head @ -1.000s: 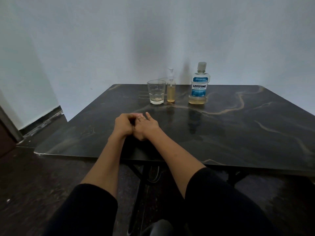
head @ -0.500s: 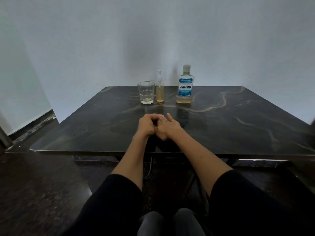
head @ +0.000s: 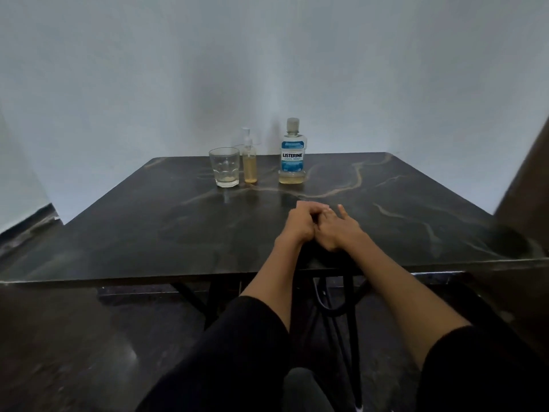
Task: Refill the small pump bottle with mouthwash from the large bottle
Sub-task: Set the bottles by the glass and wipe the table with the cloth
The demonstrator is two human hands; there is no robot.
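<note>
- Head view, what has changed: the left hand (head: 300,223) and right hand (head: 337,230) lie where they lay a second ago, near the front edge of the table (head: 148,233); only the camera has swung, so the bottles now sit left of centre.
- The left hand is curled into a loose fist, the right hand rests against it with fingers partly spread; both are empty, pinching nothing.
- Meaning for the task: I judge it not yet begun, both bottles capped and untouched.
- The small pump bottle (head: 249,162) stands upright at the far edge, just beside a drinking glass (head: 225,167) and holding amber liquid.
- The large bottle (head: 292,154) stands a little to its right, low on liquid.
- Surface and room: dark marbled tabletop with pale veins, plain grey-white wall (head: 386,69) behind, dark floor below.
</note>
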